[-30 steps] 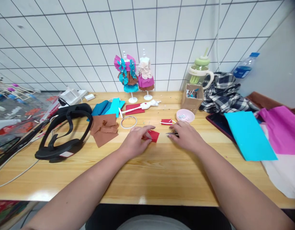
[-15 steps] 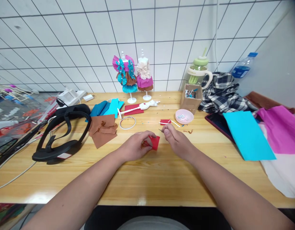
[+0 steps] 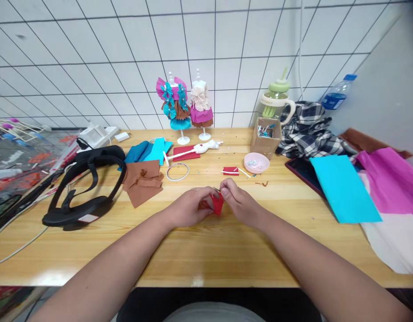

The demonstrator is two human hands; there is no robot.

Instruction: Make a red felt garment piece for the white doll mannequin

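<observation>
Head view: your L hand (image 3: 193, 205) has its grip clamped on a sm. flat red cloth-like piece (image 3: 217, 204), thumb & index pinching its L side. The piece is btwn both hands, nr the middle of the light wooden table (image 3: 179, 259); can't tell if it's resting on the wood or held just above. Your R hand (image 3: 239, 201) has its grip closed on a thin dark metal-tipped tool (image 3: 217, 189), mostly hidden by the fingers; its tip pts L at the piece's top edge, can't tell if touching.

Just beyond your R hand: a sm. red rectangle (image 3: 231, 169) w/ white strips on & beside it, then a round pale pink bowl (image 3: 258, 171) w/ tiny whitish bits in it. Behind that, an open brown cardboard box (image 3: 263, 146). Beyond your L hand: a thin silvery ring (image 3: 177, 180) flat on the wood, & a white mini mannequin (image 3: 203, 147) on its side, partly over a dark red sheet (image 3: 189, 154). Two sm. dressed forms on white stands (image 3: 201, 107) are upright by the tiled wall.

Far L: brown cloth pcs (image 3: 142, 188), then a black headset w/ strap (image 3: 89, 210). Far R: a bright turquoise sheet (image 3: 345, 190), nr a magenta sheet (image 3: 390, 179).
</observation>
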